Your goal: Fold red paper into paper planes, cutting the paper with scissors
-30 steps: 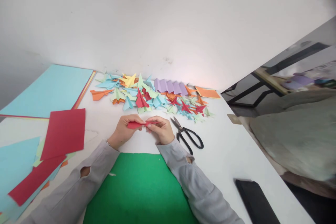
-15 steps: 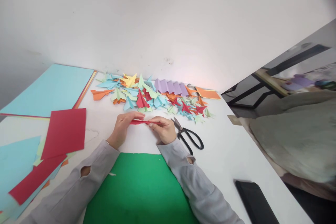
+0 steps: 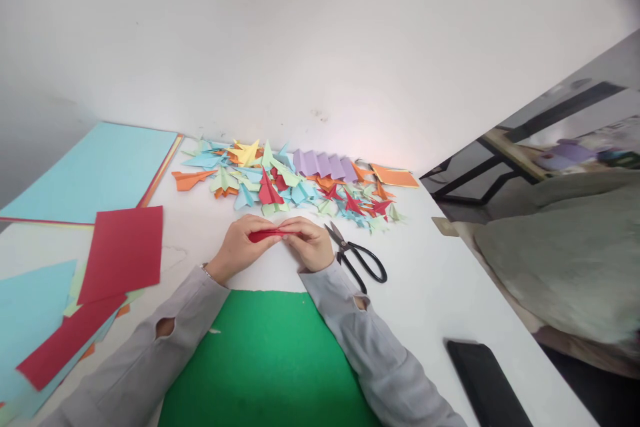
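Note:
A narrow folded piece of red paper (image 3: 264,235) lies between my hands, above the white table just past the green mat (image 3: 265,360). My left hand (image 3: 243,248) pinches it from the left, thumb below and fingers over the top. From the right, my right hand (image 3: 309,245) grips the other end, its fingertips meeting those of my left hand. Behind the hands spreads a heap of small folded paper planes (image 3: 271,188) in several colours. Black-handled scissors (image 3: 356,255) rest beside my right hand, blades partly apart.
Large light blue sheets (image 3: 100,170) lie at the back left, with red paper (image 3: 123,253) and cut strips nearer. Purple pleated paper (image 3: 325,165) and orange paper (image 3: 395,175) are by the wall. A black phone-like object (image 3: 487,383) lies front right.
My left thumb has closed onto the red paper, and the left fingertips have moved right to meet my right hand. The right hand has barely moved.

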`<state>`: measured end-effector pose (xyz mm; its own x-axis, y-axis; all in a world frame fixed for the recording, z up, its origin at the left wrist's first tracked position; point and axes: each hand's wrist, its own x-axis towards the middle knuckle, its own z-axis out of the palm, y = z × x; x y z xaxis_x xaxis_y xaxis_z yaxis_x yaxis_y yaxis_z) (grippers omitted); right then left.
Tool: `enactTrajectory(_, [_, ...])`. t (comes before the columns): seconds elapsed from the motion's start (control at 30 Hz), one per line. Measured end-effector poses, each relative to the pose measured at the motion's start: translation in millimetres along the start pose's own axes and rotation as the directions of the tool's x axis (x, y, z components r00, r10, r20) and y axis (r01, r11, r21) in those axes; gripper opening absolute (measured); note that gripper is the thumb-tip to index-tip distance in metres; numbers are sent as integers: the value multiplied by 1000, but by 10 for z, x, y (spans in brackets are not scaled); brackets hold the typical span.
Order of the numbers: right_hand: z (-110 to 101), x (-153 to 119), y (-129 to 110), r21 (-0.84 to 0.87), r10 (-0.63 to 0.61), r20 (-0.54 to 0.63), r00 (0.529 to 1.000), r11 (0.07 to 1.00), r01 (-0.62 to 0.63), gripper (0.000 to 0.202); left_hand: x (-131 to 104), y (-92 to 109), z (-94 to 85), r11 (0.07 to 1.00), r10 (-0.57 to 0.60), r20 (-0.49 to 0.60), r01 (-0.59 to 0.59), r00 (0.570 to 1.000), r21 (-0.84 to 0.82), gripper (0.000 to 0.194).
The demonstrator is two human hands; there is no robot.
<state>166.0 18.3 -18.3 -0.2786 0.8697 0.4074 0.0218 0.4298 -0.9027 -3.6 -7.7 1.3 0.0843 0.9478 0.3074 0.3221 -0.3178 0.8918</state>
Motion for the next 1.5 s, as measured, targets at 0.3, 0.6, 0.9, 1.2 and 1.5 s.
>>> enactTrajectory(0.3, [19, -9, 17, -31, -10, -3, 1000, 999, 10, 9, -3, -58, 14, 995, 35, 36, -38, 999, 97, 17])
enactTrajectory(0.6, [24, -4, -3, -12, 10, 0, 1000, 1000, -10, 7, 2, 5, -10, 998, 19, 59, -22, 998, 51, 15])
enactTrajectory(0.9, [43, -17, 9, 35, 114, -59, 992, 993, -112, 8, 8, -57, 10, 992, 71, 68, -78, 995, 102, 11])
enactTrajectory(1.2, [61, -31, 2, 112, 273, -128, 954, 959, -259, 9, 0, -51, 6, 998, 36, 48, -39, 998, 56, 8])
enactTrajectory(1.5, [49, -12, 4, 80, 156, -100, 983, 986, -149, 8, 0, -55, 4, 998, 34, 40, -35, 999, 42, 8])
